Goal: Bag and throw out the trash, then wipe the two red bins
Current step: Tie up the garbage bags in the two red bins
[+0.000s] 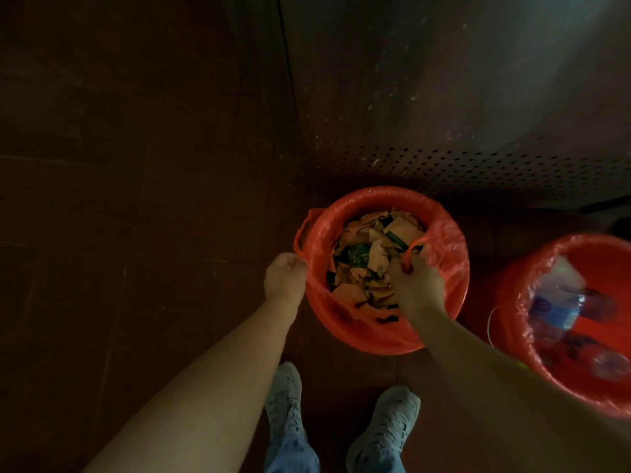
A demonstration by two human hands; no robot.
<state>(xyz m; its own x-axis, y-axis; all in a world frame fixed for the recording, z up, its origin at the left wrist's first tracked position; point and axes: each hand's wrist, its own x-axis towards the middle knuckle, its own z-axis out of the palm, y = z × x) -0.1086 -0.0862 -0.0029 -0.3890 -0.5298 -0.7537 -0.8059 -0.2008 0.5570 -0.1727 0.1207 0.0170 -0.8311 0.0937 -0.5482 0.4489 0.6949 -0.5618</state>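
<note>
Now, left hand (285,279), right hand (415,285) around bag handles (414,245)

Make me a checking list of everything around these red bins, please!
Surface: dark reddish floor with seams.
Job's things: near red bin with red liner, full of paper scraps; second red bin, lined too, holding plastic bottles.
Clutter: nothing seen.
Grips: left grip pinches the liner's edge at the rim; right grip holds a liner handle over the scraps.
Cables: nothing seen.
Surroundings: perforated metal panel behind the bins; the person's pale shoes below.
</note>
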